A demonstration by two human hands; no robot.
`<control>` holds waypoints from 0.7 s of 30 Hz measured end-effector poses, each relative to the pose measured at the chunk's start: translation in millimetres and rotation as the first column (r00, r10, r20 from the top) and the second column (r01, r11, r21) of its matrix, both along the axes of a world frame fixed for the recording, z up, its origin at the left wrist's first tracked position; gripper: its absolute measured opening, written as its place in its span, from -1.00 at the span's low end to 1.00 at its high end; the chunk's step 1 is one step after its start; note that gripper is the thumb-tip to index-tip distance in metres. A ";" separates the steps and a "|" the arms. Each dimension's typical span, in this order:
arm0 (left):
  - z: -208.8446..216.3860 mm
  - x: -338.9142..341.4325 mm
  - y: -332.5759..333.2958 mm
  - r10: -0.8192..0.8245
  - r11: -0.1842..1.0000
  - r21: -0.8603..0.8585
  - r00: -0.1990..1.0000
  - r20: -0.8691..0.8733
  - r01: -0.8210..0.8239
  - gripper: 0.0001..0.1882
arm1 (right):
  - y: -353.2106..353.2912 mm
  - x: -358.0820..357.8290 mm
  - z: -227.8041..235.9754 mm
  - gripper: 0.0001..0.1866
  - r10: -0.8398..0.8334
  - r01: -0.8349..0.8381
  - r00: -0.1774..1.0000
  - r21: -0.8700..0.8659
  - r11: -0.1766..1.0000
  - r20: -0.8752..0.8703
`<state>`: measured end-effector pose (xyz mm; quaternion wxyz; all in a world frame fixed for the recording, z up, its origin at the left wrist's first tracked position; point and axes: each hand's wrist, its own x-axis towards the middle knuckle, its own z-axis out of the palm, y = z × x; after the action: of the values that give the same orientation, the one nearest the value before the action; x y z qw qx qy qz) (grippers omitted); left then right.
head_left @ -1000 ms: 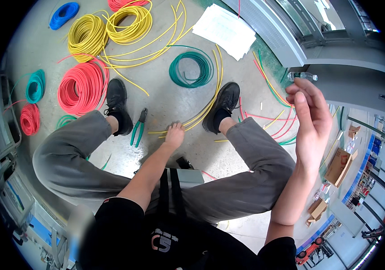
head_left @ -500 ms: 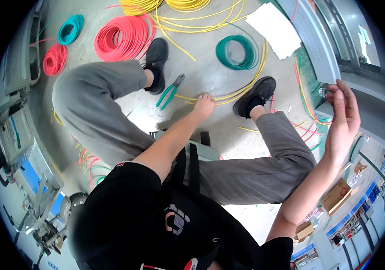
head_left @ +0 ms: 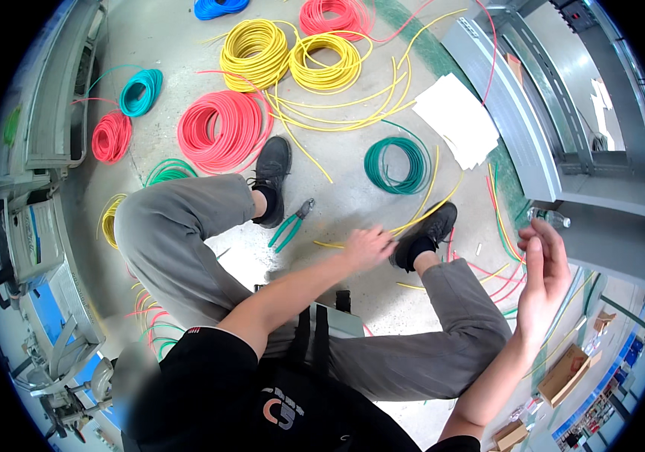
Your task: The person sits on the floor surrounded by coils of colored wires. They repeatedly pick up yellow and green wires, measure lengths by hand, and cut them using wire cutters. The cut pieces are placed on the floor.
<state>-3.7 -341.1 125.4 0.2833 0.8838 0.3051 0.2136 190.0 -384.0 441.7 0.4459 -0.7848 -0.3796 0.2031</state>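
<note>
Low over the floor between my feet, my left hand [head_left: 368,247] is closed on yellow wire [head_left: 434,205]; its fingers are slightly blurred. One wire end sticks out left of the hand, and lengths run right past my shoe [head_left: 432,230]. My right hand [head_left: 546,275] is raised at the right, fingers loosely bent and thumb apart, with nothing visible in it. Just beyond its fingertips lies a clear plastic bottle [head_left: 550,218] by the grey metal cabinet. Pliers with green handles [head_left: 290,226] lie on the floor left of my left hand.
Beyond my feet lie coils of red wire [head_left: 221,132], yellow wire [head_left: 256,54] and dark green wire [head_left: 396,166]. White paper sheets [head_left: 457,120] lie beside the grey metal cabinet [head_left: 505,98]. Loose coloured wires [head_left: 499,275] are scattered near my right leg. A cardboard box [head_left: 570,373] stands behind.
The view has shifted, showing more of the far floor. My left hand has moved right along the yellow wires, whose lengths have spread apart. My right hand has lowered slightly.
</note>
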 end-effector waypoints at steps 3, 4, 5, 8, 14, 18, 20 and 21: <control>75.0 33.8 33.5 0.334 0.889 -0.414 0.896 0.292 -0.197 -0.82 | 2.2 -1.8 2.7 -0.74 -0.006 0.006 1.000 0.015 1.000 -0.024; 96.4 46.8 44.2 0.456 0.781 -0.592 0.829 0.323 -0.199 -0.83 | 5.3 -3.7 6.9 -0.75 0.010 -0.010 0.999 0.003 1.000 -0.033; 113.9 50.7 57.1 0.516 0.741 -0.642 0.779 0.358 -0.196 -0.82 | 9.5 -4.8 9.2 -0.76 0.013 -0.013 0.998 -0.004 1.000 -0.054; 141.0 49.7 99.3 0.445 0.799 -0.571 0.826 0.347 -0.191 -0.84 | 19.2 -3.9 15.4 -0.77 0.042 -0.043 0.998 -0.024 0.999 -0.046; 109.0 43.9 200.0 0.171 0.981 0.029 0.923 0.345 -0.193 -0.87 | 33.0 -7.1 24.4 -0.77 0.060 -0.060 0.998 -0.064 0.996 -0.007; 31.7 16.5 259.9 0.100 0.949 0.284 0.986 0.133 -0.134 -0.86 | 45.2 -17.3 28.8 -0.74 0.043 -0.041 0.999 -0.088 0.995 0.019; -2.9 -8.5 271.8 0.014 0.953 0.303 0.997 -0.080 0.011 -0.86 | 39.5 -22.4 29.3 -0.71 0.017 -0.013 0.999 -0.090 0.996 0.041; -20.2 -13.4 277.8 -0.059 0.954 0.279 0.981 -0.187 0.110 -0.87 | 36.5 -23.1 27.9 -0.69 0.033 -0.027 0.996 -0.066 0.997 0.083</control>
<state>-17.1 -63.3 105.3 0.1323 0.9433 0.2565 0.1643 166.9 -347.5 469.6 0.4005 -0.8010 -0.4029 0.1888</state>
